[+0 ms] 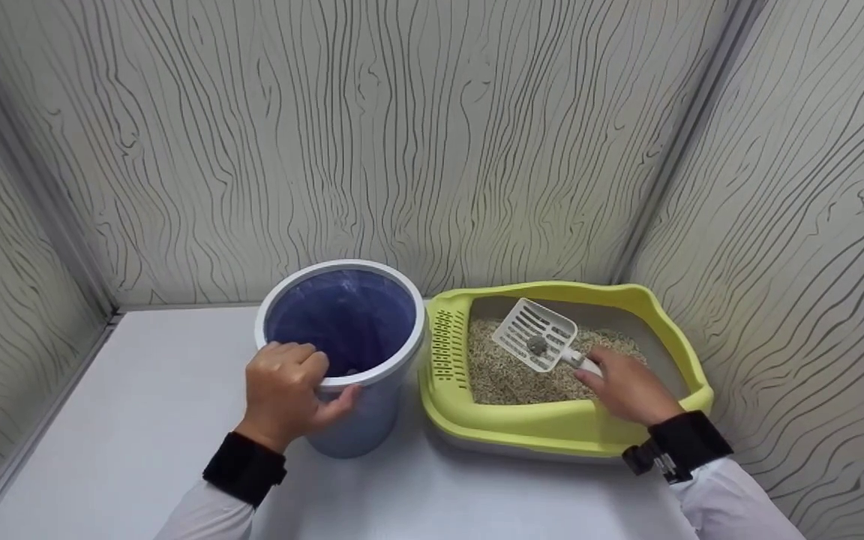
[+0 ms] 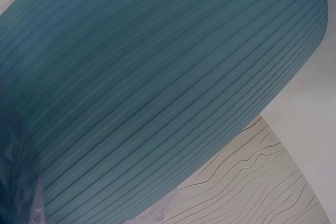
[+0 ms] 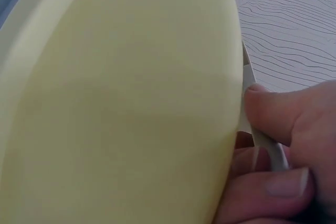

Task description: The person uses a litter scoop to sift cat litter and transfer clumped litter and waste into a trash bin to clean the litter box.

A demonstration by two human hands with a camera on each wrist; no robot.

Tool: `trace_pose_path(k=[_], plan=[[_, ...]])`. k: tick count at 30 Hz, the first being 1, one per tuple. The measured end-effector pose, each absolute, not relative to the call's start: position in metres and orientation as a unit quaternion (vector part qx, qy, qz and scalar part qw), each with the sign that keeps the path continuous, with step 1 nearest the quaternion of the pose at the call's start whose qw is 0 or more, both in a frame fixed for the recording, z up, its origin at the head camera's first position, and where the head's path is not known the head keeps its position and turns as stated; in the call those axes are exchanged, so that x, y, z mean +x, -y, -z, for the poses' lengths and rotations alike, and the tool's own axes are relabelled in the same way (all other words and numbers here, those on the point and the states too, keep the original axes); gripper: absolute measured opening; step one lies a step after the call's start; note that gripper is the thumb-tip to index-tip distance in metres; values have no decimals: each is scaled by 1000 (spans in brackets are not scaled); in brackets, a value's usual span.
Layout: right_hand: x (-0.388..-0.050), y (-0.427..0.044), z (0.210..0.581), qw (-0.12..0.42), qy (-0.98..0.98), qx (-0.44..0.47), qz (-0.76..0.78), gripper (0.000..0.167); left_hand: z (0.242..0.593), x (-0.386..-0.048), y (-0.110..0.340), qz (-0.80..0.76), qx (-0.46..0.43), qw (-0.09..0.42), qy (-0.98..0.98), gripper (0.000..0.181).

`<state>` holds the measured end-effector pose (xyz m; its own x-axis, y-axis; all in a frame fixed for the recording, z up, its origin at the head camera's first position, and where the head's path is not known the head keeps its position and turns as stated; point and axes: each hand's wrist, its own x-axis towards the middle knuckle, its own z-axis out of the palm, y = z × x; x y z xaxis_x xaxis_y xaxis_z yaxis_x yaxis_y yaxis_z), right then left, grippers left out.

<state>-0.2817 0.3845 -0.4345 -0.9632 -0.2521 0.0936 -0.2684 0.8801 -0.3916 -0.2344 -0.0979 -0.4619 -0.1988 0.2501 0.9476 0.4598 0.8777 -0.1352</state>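
My left hand (image 1: pixel 286 390) grips the near rim of a blue waste bin (image 1: pixel 411 346), fingers over the edge and thumb outside. A dark blue bag lines the bin. In the left wrist view the ribbed bin wall (image 2: pixel 157 87) fills most of the picture, and the hand is out of sight. My right hand (image 1: pixel 631 386) holds the handle of a white slotted litter scoop (image 1: pixel 517 324), which carries one grey clump (image 1: pixel 537 344). The scoop is above the litter (image 1: pixel 507 382) in a yellow-rimmed litter box (image 1: pixel 537 421). The right wrist view shows thumb and fingers (image 3: pixel 278 111) around the handle, beside the box's wall.
Bin and litter box stand side by side on a white table (image 1: pixel 139 397). A wood-grain patterned wall panel (image 1: pixel 342 135) rises close behind them, with similar panels on the left and right. Black bands with small cameras circle both wrists.
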Motion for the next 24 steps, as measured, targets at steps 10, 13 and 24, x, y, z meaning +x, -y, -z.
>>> trace_pose_path(k=[10,13,24], plan=[[-279,-381,440,38,974,149,-166,21,463,-236,98,89,-232,593,766,58],[-279,-380,440,33,975,151,-158,20,463,-236,98,89,-232,593,766,57],[-288,-388,435,-45,968,166,-185,30,463,-235,98,92,-227,595,765,56]])
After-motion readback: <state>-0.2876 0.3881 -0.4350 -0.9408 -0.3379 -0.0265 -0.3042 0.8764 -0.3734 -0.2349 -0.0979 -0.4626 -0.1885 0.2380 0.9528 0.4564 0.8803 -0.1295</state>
